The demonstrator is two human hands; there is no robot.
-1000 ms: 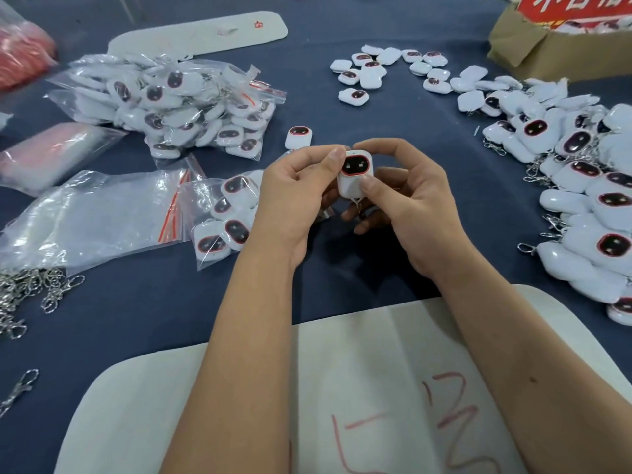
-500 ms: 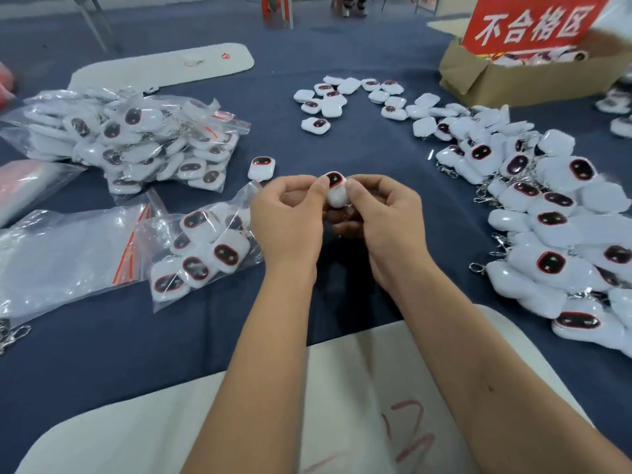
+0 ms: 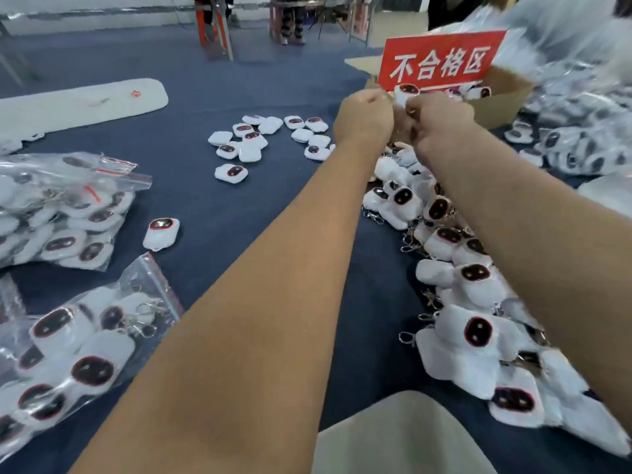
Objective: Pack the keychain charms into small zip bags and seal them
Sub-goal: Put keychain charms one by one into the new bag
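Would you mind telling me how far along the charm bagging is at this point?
Partly done. Sealed bags of charms lie at the left, and another filled bag sits nearer. In hand: the left hand and right hand together hold one charm up by the cardboard box. Left: the loose pile on the right and scattered charms beyond.

You can read one sign (image 3: 441, 61): a red card with white characters 不合格区, standing up at the near edge of the cardboard box (image 3: 502, 97) at the far right of the table. A small red mark sits on the white board (image 3: 82, 104) far left, but you cannot read it.
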